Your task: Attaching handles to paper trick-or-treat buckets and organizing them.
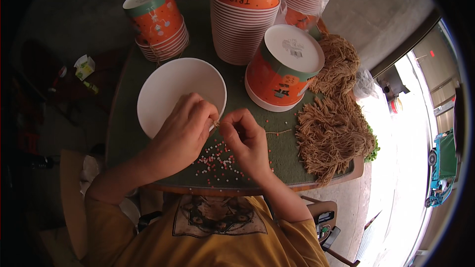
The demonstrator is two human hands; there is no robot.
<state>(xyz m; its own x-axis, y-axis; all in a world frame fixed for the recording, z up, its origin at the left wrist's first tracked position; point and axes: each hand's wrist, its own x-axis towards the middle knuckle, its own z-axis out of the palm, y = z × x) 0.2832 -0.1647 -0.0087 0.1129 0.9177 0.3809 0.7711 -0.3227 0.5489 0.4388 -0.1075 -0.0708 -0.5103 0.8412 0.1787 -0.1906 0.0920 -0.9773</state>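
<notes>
Thin cord pinched in both my hands, at the white bucket's near rim.
My left hand (185,121) curls nearly closed, fingertips nipping the cord (279,132); my right hand (245,141) is half curled, thumb and forefinger closed on it too, though my fingers hide exactly how it crosses. The tail runs out rightward over the bench (282,165). I judge it light, limp and slightly rough, so it should grip well but fray; best held in fingertips, close to the crossing. The open bucket (170,86) looks like light, stiff card that would dent if squeezed. Below lie loose beads (217,160), likely quick to roll; right, tangled cord hanks (334,133).
</notes>
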